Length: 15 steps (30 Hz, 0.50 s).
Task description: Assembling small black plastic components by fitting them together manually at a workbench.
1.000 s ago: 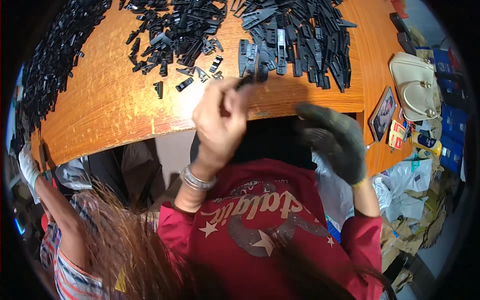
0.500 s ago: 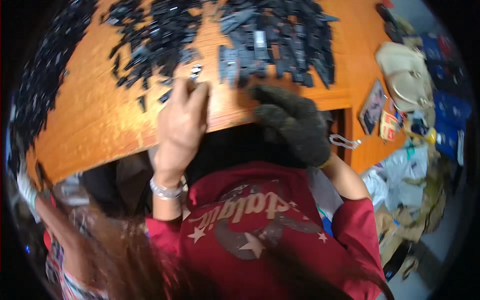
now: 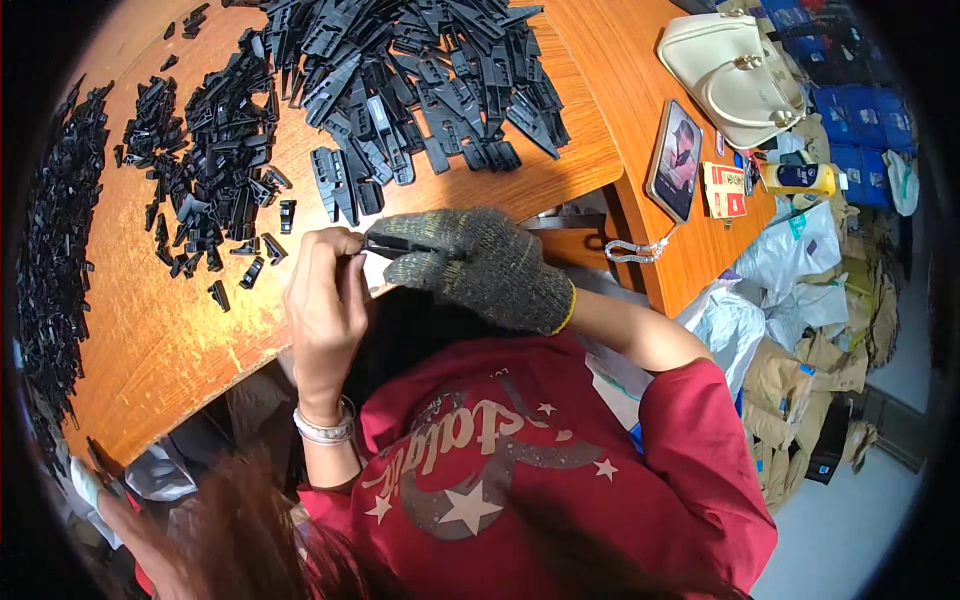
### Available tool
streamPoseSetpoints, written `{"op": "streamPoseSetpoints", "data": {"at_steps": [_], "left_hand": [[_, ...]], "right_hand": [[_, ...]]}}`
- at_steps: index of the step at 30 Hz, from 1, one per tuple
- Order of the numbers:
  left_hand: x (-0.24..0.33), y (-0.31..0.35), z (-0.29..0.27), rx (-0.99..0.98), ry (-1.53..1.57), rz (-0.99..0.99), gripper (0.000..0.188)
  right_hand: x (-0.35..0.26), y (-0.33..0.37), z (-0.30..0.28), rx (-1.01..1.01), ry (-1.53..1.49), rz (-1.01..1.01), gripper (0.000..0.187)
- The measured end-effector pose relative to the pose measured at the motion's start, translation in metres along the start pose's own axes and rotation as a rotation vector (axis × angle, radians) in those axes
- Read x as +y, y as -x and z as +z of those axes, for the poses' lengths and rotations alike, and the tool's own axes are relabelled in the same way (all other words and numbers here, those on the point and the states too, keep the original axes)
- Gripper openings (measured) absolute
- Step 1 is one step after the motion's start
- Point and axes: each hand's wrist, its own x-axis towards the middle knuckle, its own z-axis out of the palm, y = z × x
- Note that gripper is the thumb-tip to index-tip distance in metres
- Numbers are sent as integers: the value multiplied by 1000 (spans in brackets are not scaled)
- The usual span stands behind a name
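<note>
My gloved right hand (image 3: 485, 265), in a dark grey knit glove, is closed around a long black plastic piece (image 3: 395, 243) between thumb and fingers. Against the left end of that piece, my bare left hand (image 3: 325, 290) pinches with thumb and fingertips. What sits between these fingertips is mostly hidden; a bit of black shows there. Both hands meet just over the table's front edge. Beyond them lies a heap of long black plastic pieces (image 3: 430, 85). Left of it spreads a pile of small black plastic clips (image 3: 225, 140), a few of them lying loose near my left hand.
Another black heap (image 3: 60, 240) runs along the table's left side. On the right are a phone (image 3: 675, 160), a bead strap (image 3: 635, 250), a cream handbag (image 3: 735, 75) and a yellow bottle (image 3: 803, 179). At lower left, another person's hand (image 3: 88, 485) shows.
My hands have come together: the right moved left, and the left drew back with the small piece it pinched. The view has shifted, and the piles appear farther left.
</note>
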Motion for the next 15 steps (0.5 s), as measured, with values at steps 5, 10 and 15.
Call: {"op": "streamPoseSetpoints", "data": {"at_steps": [5,10,15], "left_hand": [[-2,3,-4,-7,30,-147,22],[-6,4,-4,-14,20,-158,15],[-3,-5,2,-10,22,-57,16]], "right_hand": [[4,0,-4,21,82,-8,33],[5,-3,-13,29,-282,226,26],[-4,-13,-24,131,-176,375,29]]}}
